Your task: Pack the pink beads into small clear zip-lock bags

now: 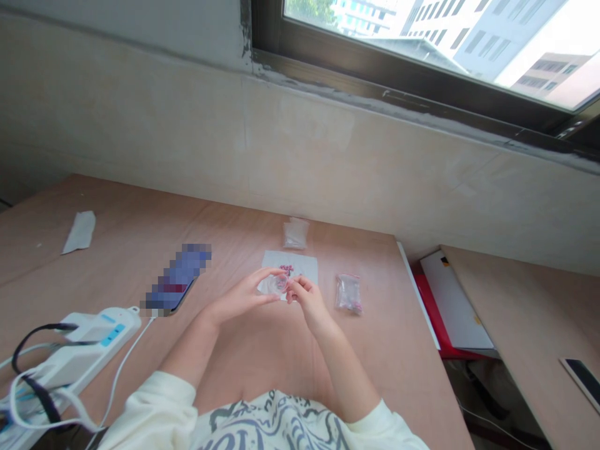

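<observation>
My left hand [246,292] reaches in over a white sheet of paper [307,264], thumb and fingers curved around a small clear round object [277,285]. Whether that is a spool or a little container, I cannot tell. My right hand [305,301] meets it from the other side with its fingertips pinched together at the object's edge. Anything between those fingertips is too small to name. Just beyond the hands, several small dark pink beads [287,269] lie on the paper. To the right is a clear plastic bag [348,292] with some pink in it.
Another clear bag [295,234] lies behind the paper. Leftward are a phone [175,281], a white power strip [110,334] with cables, and a paper scrap [80,231]. A gap separates the table [389,350] from a second desk [529,300]. A wall and window close off the back.
</observation>
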A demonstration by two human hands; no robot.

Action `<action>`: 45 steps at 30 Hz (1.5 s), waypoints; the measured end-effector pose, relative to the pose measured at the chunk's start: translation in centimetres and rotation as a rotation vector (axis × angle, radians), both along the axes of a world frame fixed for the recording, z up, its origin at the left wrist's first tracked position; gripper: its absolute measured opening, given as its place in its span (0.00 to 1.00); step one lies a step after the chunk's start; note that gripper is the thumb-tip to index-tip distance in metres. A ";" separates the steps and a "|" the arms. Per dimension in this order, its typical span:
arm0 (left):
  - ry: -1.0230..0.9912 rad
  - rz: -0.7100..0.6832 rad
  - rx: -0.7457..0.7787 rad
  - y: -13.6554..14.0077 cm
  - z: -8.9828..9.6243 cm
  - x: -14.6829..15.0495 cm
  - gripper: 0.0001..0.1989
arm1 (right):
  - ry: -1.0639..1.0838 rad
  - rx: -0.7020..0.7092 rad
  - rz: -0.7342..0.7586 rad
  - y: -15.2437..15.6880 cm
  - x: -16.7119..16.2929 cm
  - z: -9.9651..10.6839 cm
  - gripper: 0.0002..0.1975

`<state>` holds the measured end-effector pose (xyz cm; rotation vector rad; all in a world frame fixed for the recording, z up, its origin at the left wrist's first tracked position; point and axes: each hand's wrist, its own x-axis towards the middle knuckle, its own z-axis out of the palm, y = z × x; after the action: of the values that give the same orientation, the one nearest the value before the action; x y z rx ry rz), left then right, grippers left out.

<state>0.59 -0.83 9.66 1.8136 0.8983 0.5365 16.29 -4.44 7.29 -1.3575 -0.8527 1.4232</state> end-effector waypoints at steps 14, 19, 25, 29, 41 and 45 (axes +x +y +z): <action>0.135 0.128 0.133 1.0 -2.5 -0.7 0.21 | -0.821 0.203 -0.093 3.2 3.8 -5.9 0.05; 0.168 0.155 0.140 1.1 -3.3 0.2 0.22 | -0.637 0.250 -0.047 2.6 1.3 -2.9 0.05; 0.199 0.180 0.160 1.3 -3.5 0.7 0.22 | -0.721 0.252 -0.069 2.3 0.3 -3.3 0.06; 0.184 0.182 0.180 1.4 -3.4 0.2 0.23 | -0.923 0.161 -0.080 2.2 2.0 -5.4 0.04; 0.245 0.202 0.176 1.2 -4.1 0.7 0.22 | -0.769 0.311 -0.041 2.6 -0.8 -2.9 0.05; 0.271 0.182 0.197 1.3 -3.9 0.3 0.22 | -1.005 0.097 -0.113 3.6 0.1 -4.4 0.04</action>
<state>0.91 0.50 5.80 2.0265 1.2406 0.5145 16.35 -0.88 2.85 -2.0183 -1.4081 0.5280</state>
